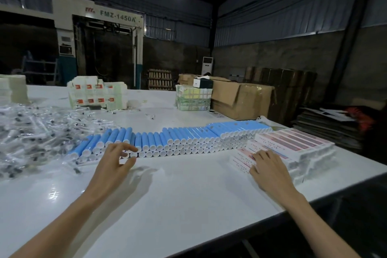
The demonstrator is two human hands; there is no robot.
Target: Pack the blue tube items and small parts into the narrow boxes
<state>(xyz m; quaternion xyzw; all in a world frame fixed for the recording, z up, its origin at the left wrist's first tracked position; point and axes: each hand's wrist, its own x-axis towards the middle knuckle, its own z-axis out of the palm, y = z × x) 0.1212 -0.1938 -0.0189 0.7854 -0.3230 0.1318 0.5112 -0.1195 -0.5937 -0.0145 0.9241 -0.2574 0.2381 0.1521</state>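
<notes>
Two hands are stretching over the white table [167, 205].
Small parts [31, 132] are lying piled at the left. The left hand [114, 161], fingers spread, is touching the blue tubes [159, 142] at their ends. The right hand [266, 165] is resting flat on the narrow boxes [293, 144], and a cardboard carton [240, 98] is standing behind.

Tabletop [167, 205]: bare near and centre. Far passage barred by blue tubes [167, 142]; left by bagged small parts [31, 132]; right by narrow boxes [293, 148].
</notes>
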